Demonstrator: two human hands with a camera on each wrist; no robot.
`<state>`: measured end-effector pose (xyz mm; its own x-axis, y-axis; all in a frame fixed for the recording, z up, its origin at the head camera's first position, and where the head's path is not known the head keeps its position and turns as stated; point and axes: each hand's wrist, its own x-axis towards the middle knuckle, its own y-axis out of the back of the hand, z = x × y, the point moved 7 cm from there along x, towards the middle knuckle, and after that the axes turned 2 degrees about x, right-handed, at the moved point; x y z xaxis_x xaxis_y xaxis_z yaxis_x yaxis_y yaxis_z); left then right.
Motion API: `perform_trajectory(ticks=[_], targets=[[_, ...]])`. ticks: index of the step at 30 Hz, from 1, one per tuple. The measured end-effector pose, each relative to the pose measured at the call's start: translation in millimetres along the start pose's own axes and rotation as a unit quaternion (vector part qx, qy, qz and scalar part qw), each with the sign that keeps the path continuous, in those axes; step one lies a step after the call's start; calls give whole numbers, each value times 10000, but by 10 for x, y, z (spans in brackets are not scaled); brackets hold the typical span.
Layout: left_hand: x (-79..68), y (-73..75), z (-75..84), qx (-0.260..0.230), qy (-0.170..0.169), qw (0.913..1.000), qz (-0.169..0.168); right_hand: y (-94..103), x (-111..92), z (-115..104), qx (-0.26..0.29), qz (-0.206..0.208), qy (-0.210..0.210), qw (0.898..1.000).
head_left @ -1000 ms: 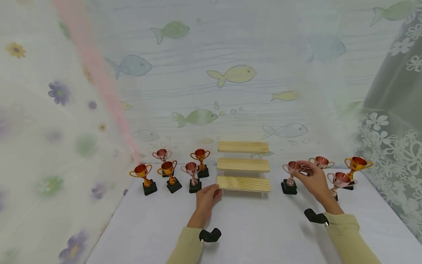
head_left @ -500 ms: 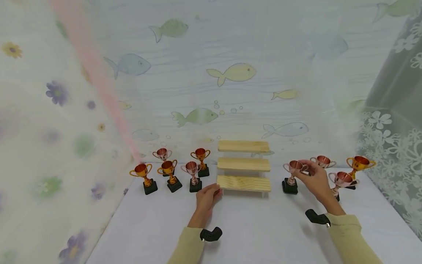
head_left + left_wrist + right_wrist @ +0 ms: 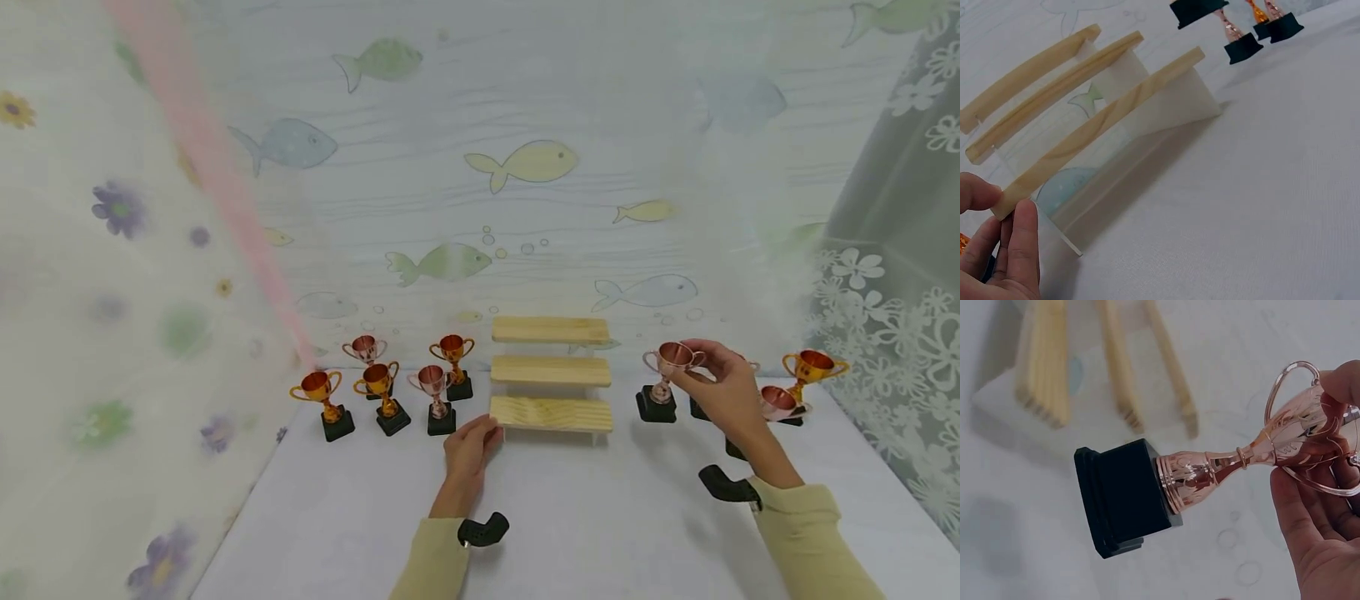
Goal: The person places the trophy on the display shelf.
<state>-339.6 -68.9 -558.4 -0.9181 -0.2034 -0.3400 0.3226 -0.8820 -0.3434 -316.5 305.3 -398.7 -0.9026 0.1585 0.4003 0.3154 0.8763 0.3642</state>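
Observation:
A three-step display stand with pale wooden planks (image 3: 551, 414) stands at the middle of the table. My left hand (image 3: 468, 450) pinches the left end of its lowest plank; in the left wrist view the thumb lies above and fingers below. To the right, my right hand (image 3: 723, 398) grips a rose-gold trophy cup (image 3: 672, 358) by its bowl and handle, just off the table. The right wrist view shows the trophy's black base (image 3: 1129, 497) hanging free, pointing towards the blurred stand. Behind the right hand, other trophies are partly hidden.
Left of the stand, several gold and rose-gold trophies (image 3: 378, 383) stand in two loose rows. A gold trophy (image 3: 812, 367) and a rose-gold one (image 3: 780, 402) stand at far right. A fish-print cloth (image 3: 442, 192) hangs behind the white table (image 3: 555, 517).
My right hand has raised the rose-gold trophy slightly from the table, and now covers more of the trophies behind it. The left hand keeps its hold on the plank.

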Motion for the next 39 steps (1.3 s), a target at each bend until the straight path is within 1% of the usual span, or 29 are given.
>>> perform_trajectory(ticks=[5, 10, 15, 18, 25, 30, 36, 39], targets=[[1, -7, 12, -26, 46, 10000, 34, 7, 102, -256, 276, -7, 319, 9991], [4, -22, 33, -30, 82, 10000, 23, -26, 290, -497, 446, -38, 587, 9973], [14, -17, 39, -27, 121, 9999, 5, -119, 514, -628, 583, -75, 612, 9964], [21, -13, 34, 30, 168, 9999, 17, -207, 625, -681, 715, -123, 626, 9954], [19, -21, 24, 37, 236, 9997, -44, -544, 850, -896, 1050, -417, 981, 9887], [24, -27, 16, 12, 257, 9996, -90, -848, 989, -1082, 1269, -625, 1041, 9845], [37, -13, 2, -28, 311, 9994, -113, -1155, 1030, -1445, 1428, -798, 1120, 9801], [52, 8, -5, -76, 335, 9993, -116, -1332, 1098, -1510, 1570, -838, 1125, 9776]])
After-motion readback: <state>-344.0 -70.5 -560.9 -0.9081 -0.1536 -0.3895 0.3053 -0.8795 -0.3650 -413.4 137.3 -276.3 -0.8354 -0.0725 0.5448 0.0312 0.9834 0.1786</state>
